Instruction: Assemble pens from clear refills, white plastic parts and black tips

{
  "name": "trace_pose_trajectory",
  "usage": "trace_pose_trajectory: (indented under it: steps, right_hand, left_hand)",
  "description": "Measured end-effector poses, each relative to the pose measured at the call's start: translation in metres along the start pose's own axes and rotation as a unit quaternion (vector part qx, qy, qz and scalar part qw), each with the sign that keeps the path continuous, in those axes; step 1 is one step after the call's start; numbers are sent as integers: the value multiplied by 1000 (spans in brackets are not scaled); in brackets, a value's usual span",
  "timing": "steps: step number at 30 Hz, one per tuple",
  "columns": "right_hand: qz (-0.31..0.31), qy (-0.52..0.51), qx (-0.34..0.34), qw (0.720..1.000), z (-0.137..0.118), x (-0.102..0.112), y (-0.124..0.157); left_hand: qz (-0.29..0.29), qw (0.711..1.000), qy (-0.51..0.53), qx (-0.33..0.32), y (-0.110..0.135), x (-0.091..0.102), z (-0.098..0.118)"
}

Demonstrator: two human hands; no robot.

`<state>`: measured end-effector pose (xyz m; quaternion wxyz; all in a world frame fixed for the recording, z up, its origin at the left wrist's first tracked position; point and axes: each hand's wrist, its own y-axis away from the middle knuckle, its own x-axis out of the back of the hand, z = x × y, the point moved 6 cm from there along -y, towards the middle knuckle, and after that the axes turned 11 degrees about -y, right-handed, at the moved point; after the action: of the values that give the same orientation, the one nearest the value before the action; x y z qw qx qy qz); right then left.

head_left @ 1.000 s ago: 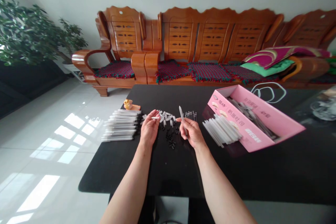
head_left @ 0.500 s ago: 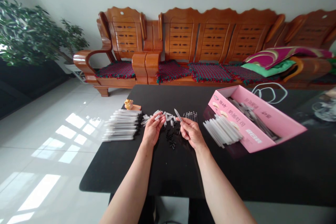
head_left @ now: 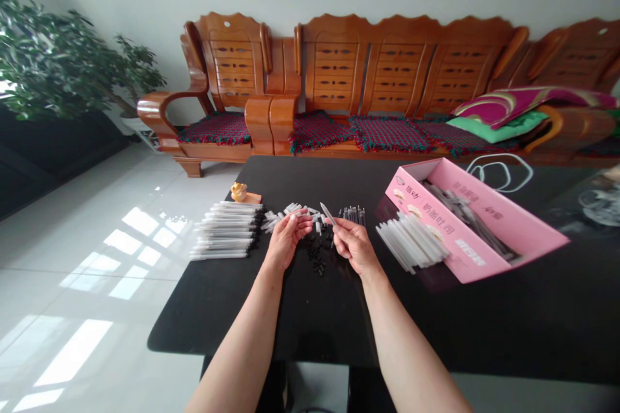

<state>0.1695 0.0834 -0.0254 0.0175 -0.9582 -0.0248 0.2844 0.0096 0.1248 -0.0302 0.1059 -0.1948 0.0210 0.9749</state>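
In my right hand (head_left: pixel 355 244) is a translucent pen (head_left: pixel 328 212), gripped between thumb and fingers with its tapered end pointing up and away. My left hand (head_left: pixel 285 239) faces it with the palm turned inward; thumb and index finger pinch a small whitish pen cap, mostly hidden by the fingers. Behind the left hand lie loose white pen caps (head_left: pixel 274 220). Small black plugs (head_left: pixel 317 258) are scattered on the table between my hands. Dark-tipped refills (head_left: pixel 355 214) lie just beyond my right hand. A row of assembled pens (head_left: pixel 225 230) lies to the left.
Translucent pen barrels (head_left: pixel 411 242) lean against a pink box (head_left: pixel 484 232) that holds dark, slender pieces. A small figurine (head_left: pixel 239 191) sits at the black table's (head_left: pixel 310 316) left edge. A white cable (head_left: pixel 504 171) lies behind the box. A wooden sofa (head_left: pixel 334 71) stands beyond the table.
My left hand has turned slightly, its fingers reaching further right toward the pen. My right hand holds the pen almost as before. The camera view has shifted slightly.
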Motion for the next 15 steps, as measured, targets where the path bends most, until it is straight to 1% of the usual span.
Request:
trace_pose_trajectory:
  steps: [2,4,8,10,12,15]
  right_hand:
    - [-1,0,-3,1000,1,0,0]
    - [-1,-2,-5,1000,1,0,1]
    - [-2,1,-4,1000,-1,-1,1]
    - [-1,4,-4,1000,-1,-1,1]
    - [1,7,-3,1000,-1,-1,1]
    - [9,27,0,1000,-1,-1,1]
  left_hand:
    - [3,999,-46,-5,0,-1,0]
    - [12,995,-97,-24,1,-1,1]
    - [27,979,-190,-71,2,-2,5]
    - [34,971,-222,-80,3,-2,7]
    - [42,972,-217,-77,4,-2,9]
    - [51,987,-132,-69,5,0,11]
